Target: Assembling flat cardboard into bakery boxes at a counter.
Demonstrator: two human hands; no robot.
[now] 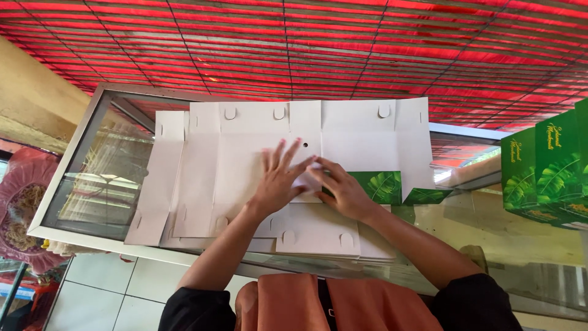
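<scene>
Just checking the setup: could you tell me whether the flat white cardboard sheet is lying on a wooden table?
No, the white cardboard sheet lies on a glass display case.

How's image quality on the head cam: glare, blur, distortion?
Head view: daylight, evenly bright, sharp on both hands, left hand and right hand, on the flat box blanks; glass counter reflects and shows shelves through it; red slatted roof bows from wide-angle distortion; green boxes cut off by the right edge.
</scene>
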